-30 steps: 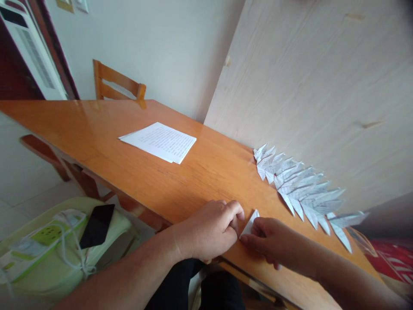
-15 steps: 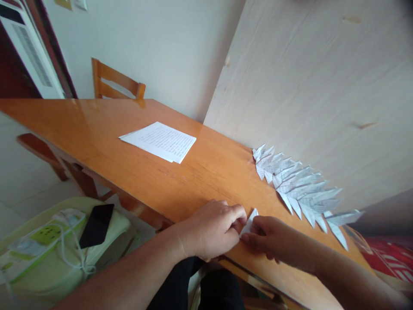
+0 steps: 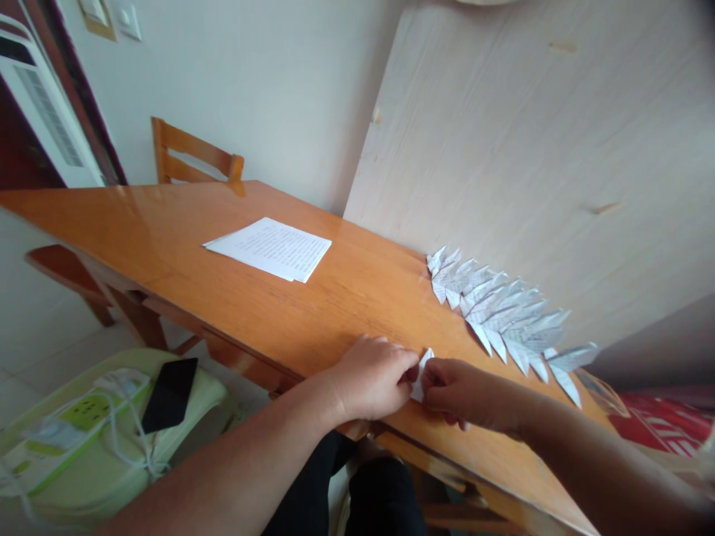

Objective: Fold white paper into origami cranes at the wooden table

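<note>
A small folded piece of white paper (image 3: 423, 376) lies at the table's near edge between my hands, its pointed tip sticking up past the fingers. My left hand (image 3: 377, 378), fingers curled, grips the paper's left side. From the right, my right hand (image 3: 455, 391) pinches the same paper, closed with thumb and fingers on it. Most of the paper is covered by the fingers. Beyond my right hand a row of folded paper pieces (image 3: 503, 313) with pointed ends stands along the board.
A stack of written sheets (image 3: 273, 249) lies on the wooden table (image 3: 167, 253). A pale board (image 3: 503, 134) rises behind. Down left, a light green stool (image 3: 206, 402) bears a black phone (image 3: 169, 394) and a power strip (image 3: 83, 413). A wooden chair (image 3: 198, 152) is at the far side.
The camera view has shifted slightly. My right hand has come closer to my left, its fingers now curled more tightly over the paper, which shows less.
</note>
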Available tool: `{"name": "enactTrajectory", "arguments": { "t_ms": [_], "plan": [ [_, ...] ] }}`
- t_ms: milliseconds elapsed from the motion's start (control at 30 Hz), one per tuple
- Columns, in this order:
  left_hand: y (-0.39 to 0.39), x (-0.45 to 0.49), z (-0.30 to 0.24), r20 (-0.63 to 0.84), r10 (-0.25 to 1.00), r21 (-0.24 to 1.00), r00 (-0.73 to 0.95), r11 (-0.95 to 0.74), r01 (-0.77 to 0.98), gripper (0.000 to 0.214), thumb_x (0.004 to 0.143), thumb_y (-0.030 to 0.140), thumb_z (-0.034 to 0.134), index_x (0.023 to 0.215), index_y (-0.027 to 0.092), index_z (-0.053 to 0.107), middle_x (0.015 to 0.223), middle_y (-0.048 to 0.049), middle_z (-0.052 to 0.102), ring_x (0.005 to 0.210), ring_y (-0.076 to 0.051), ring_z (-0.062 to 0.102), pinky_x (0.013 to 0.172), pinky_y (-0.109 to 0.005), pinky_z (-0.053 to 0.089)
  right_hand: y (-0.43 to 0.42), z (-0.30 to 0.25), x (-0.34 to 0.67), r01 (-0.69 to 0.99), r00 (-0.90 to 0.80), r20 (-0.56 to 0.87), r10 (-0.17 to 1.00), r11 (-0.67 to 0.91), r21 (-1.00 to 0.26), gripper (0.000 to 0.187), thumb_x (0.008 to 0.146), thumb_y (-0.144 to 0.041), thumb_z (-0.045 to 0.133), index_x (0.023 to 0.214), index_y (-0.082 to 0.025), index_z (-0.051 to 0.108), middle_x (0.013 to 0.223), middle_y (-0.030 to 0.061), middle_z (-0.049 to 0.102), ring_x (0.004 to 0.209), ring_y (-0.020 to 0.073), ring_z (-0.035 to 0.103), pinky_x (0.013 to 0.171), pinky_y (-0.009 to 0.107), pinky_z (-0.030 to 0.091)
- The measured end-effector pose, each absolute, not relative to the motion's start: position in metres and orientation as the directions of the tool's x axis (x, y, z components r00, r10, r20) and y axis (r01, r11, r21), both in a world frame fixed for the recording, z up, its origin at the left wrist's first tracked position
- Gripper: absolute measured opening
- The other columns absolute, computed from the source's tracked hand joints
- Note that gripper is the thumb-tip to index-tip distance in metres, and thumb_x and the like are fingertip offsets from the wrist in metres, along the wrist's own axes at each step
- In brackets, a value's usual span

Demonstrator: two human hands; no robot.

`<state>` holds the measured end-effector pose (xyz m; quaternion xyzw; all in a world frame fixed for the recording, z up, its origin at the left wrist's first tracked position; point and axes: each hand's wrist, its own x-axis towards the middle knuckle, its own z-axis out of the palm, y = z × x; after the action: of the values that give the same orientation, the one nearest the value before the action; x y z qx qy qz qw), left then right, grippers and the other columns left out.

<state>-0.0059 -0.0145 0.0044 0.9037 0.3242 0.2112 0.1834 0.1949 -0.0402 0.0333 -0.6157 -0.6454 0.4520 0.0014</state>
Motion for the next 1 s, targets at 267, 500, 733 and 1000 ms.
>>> {"name": "enactTrajectory", "arguments": {
  "t_ms": [267, 500, 733, 1000],
  "plan": [
    [-0.013, -0.009, 0.007, 0.242, 0.645, 0.472, 0.725, -0.731, 0.493, 0.008, 0.082, 0.020, 0.060, 0.085, 0.022, 0.066, 0.089, -0.0038, 0.073, 0.087, -0.025, 0.067, 0.074, -0.034, 0.046, -0.038, 0.033, 0.192, 0.817, -0.231, -0.562, 0.795, -0.155, -0.555, 0.006, 0.080, -0.023, 0.056, 0.080, -0.019, 0.052, 0.061, -0.0026, 0.055, 0.049, 0.0105, 0.053, 0.044, 0.019, 0.041],
    [-0.011, -0.009, 0.002, 0.266, 0.638, 0.487, 0.723, -0.736, 0.470, 0.006, 0.083, 0.023, 0.060, 0.084, 0.022, 0.066, 0.088, -0.0046, 0.073, 0.087, -0.026, 0.067, 0.075, -0.035, 0.046, -0.039, 0.032, 0.184, 0.848, -0.170, -0.542, 0.823, -0.158, -0.506, 0.014, 0.081, -0.029, 0.057, 0.074, -0.020, 0.049, 0.057, -0.0049, 0.049, 0.046, 0.0099, 0.050, 0.041, 0.020, 0.038],
    [-0.011, -0.012, -0.004, 0.318, 0.657, 0.575, 0.684, -0.707, 0.412, 0.013, 0.082, 0.014, 0.056, 0.088, 0.021, 0.065, 0.092, -0.0039, 0.073, 0.088, -0.023, 0.068, 0.075, -0.031, 0.047, -0.040, 0.033, 0.178, 0.893, -0.128, -0.494, 0.860, -0.117, -0.435, 0.014, 0.082, -0.024, 0.055, 0.072, -0.020, 0.046, 0.058, -0.0049, 0.048, 0.050, 0.0081, 0.046, 0.045, 0.020, 0.029],
    [-0.010, -0.014, -0.005, 0.294, 0.741, 0.685, 0.604, -0.604, 0.408, 0.016, 0.082, 0.012, 0.054, 0.092, 0.021, 0.063, 0.091, -0.0030, 0.072, 0.085, -0.020, 0.067, 0.073, -0.028, 0.049, -0.040, 0.028, 0.178, 0.925, -0.089, -0.458, 0.884, -0.097, -0.367, 0.017, 0.082, -0.028, 0.055, 0.070, -0.020, 0.046, 0.059, -0.0045, 0.045, 0.054, 0.0096, 0.043, 0.047, 0.023, 0.025]
  ]
}}
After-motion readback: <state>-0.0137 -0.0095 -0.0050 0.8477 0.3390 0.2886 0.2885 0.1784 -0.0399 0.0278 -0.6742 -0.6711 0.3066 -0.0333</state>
